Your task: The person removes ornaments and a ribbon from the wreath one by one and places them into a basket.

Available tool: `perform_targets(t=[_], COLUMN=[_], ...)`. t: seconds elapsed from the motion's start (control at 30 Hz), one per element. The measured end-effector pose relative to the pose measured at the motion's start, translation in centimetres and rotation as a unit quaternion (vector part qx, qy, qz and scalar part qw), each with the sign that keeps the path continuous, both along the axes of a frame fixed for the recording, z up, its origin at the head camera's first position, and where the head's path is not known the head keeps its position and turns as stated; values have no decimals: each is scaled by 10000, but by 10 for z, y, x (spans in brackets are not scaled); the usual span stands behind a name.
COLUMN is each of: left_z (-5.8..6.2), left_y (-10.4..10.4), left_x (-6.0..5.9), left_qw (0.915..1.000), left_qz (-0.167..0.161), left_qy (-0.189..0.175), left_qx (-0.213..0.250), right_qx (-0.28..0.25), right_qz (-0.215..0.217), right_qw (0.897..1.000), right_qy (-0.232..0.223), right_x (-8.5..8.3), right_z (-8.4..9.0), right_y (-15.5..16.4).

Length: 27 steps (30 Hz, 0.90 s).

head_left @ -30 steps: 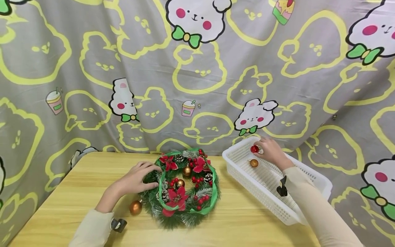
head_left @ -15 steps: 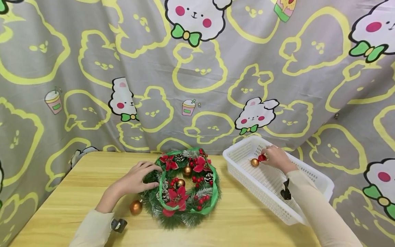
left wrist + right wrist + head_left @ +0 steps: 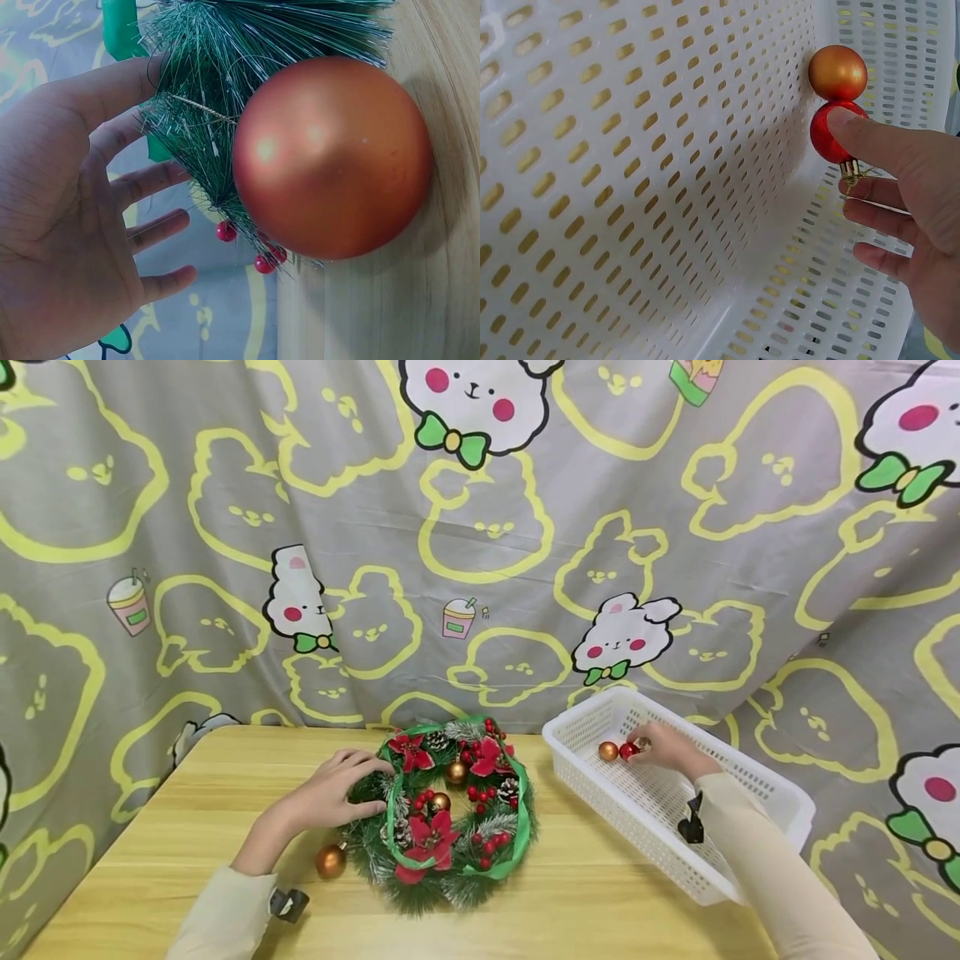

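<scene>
In the head view my left hand (image 3: pixel 333 789) rests at the left side of a green Christmas wreath (image 3: pixel 420 893) with red poinsettias, berries, pinecones and a green ribbon. Its fingers are spread and relaxed, as the left wrist view also shows, near the pine needles (image 3: pixel 202 82). An orange bauble (image 3: pixel 331 861) lies on the table beside the wreath, below that hand. Inside a white perforated basket (image 3: pixel 622 814), my right hand (image 3: pixel 667 750) pinches a red bauble (image 3: pixel 829 139), thumb on top. The red bauble touches an orange-gold bauble (image 3: pixel 838 71) in the basket.
The light wooden table (image 3: pixel 202 802) carries the wreath in the middle and the basket at the right. A grey curtain (image 3: pixel 375 527) printed with cartoon animals hangs right behind the table's back edge.
My right hand has lowered the red bauble to the basket floor, then moved slightly left with it, and the orange-gold bauble has shifted left. The left hand has stayed in place.
</scene>
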<state>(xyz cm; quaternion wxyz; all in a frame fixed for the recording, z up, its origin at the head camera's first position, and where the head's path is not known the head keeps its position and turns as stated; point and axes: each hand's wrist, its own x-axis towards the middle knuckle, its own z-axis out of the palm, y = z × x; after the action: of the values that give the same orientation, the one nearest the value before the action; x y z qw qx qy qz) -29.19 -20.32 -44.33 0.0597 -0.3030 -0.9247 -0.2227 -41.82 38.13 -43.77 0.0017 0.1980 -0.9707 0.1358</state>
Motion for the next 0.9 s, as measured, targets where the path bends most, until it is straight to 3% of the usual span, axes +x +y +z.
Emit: perform_targets(t=[0.47, 0.7, 0.9], left_z=[-2, -2, -1], left_y=[1, -1, -1], left_x=[2, 2, 1], left_qw=[10000, 9998, 9998], left_qz=[25, 25, 4], left_qy=[48, -200, -181], left_qx=[61, -8, 28], right_qx=[-273, -23, 60], right_qz=[86, -97, -192], right_qw=[9977, 9968, 9965], right_qy=[-622, -787, -808], right_x=[3, 3, 2], right_z=[2, 6, 10], right_y=[-4, -7, -10])
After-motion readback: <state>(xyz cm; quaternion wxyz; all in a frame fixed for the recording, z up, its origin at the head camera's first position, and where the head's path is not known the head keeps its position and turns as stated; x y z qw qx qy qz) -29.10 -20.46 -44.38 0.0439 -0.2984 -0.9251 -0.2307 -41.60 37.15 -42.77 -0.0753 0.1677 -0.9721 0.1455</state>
